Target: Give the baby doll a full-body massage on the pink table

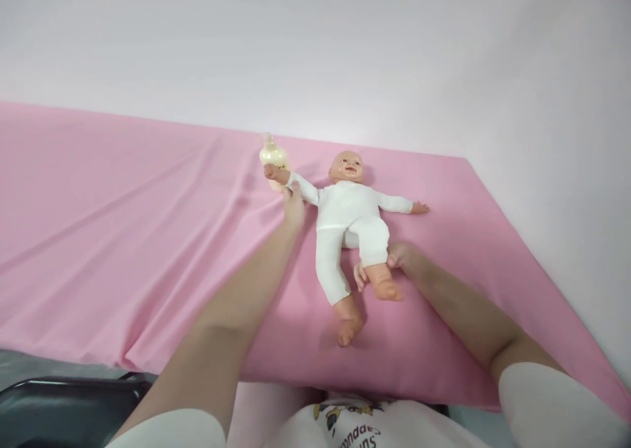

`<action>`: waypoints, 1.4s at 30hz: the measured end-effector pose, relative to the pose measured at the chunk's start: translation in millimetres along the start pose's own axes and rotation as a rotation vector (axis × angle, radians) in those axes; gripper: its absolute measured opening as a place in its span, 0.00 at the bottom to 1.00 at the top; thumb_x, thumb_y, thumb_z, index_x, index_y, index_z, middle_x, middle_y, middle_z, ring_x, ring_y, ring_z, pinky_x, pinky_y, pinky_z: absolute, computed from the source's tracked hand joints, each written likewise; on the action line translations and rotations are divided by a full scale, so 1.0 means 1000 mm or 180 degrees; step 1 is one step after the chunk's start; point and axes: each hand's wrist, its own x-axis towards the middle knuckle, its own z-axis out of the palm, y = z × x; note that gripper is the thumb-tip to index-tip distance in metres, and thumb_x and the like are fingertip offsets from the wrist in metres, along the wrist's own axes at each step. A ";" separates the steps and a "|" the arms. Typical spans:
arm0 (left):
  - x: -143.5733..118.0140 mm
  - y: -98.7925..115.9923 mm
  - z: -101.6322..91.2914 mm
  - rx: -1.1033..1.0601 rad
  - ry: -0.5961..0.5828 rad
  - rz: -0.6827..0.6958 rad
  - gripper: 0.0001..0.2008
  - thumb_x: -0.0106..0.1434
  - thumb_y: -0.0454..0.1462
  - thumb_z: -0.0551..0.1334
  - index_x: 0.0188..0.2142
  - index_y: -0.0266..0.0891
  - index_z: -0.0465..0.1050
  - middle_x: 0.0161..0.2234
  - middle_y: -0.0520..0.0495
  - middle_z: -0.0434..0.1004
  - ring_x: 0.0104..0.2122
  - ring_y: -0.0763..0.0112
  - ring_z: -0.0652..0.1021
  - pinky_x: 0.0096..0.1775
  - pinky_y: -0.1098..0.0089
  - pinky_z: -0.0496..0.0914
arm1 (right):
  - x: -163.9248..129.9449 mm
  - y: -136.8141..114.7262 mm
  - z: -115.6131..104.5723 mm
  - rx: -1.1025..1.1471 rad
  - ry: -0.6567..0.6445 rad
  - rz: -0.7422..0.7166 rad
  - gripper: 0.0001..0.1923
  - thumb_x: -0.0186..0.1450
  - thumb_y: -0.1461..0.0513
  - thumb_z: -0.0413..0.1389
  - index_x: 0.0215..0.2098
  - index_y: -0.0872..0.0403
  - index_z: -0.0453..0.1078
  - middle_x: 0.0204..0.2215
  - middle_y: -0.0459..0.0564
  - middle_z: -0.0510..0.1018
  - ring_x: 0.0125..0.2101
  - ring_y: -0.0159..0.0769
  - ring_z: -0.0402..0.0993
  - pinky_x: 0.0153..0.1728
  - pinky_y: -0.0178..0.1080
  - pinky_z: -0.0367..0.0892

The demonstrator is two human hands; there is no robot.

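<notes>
- Holding the doll [349, 219] at both ends: it lies on its back on the pink sheet [123, 238], already dressed in a white suit, bare feet toward me.
- My left hand [293, 205] pinches its sleeve at the wrist, beside a pale bottle [273, 154] by its fist.
- My right hand [394, 259] curls under one ankle, lifting that leg slightly; the other leg lies flat.
</notes>
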 end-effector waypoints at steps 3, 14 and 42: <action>-0.013 0.011 0.010 0.0784 -0.0625 0.0626 0.25 0.63 0.56 0.65 0.48 0.41 0.71 0.49 0.40 0.79 0.52 0.57 0.79 0.58 0.53 0.72 | 0.001 0.006 -0.003 0.0505 0.0315 -0.0799 0.35 0.52 0.32 0.64 0.32 0.54 0.69 0.33 0.50 0.73 0.40 0.44 0.77 0.51 0.49 0.73; -0.024 0.024 0.016 0.1527 -0.1861 0.1283 0.20 0.64 0.46 0.62 0.53 0.41 0.73 0.54 0.39 0.78 0.56 0.54 0.77 0.62 0.51 0.68 | -0.003 0.000 -0.007 0.0799 0.1175 -0.0941 0.30 0.59 0.37 0.62 0.36 0.55 0.70 0.37 0.50 0.74 0.40 0.39 0.74 0.51 0.45 0.71; -0.018 0.016 0.014 0.1589 -0.1975 0.1371 0.19 0.65 0.37 0.59 0.55 0.42 0.73 0.57 0.39 0.76 0.59 0.55 0.74 0.66 0.49 0.62 | -0.006 -0.002 -0.014 0.1163 0.1631 -0.1240 0.23 0.61 0.48 0.63 0.46 0.55 0.71 0.31 0.44 0.75 0.33 0.34 0.73 0.45 0.41 0.72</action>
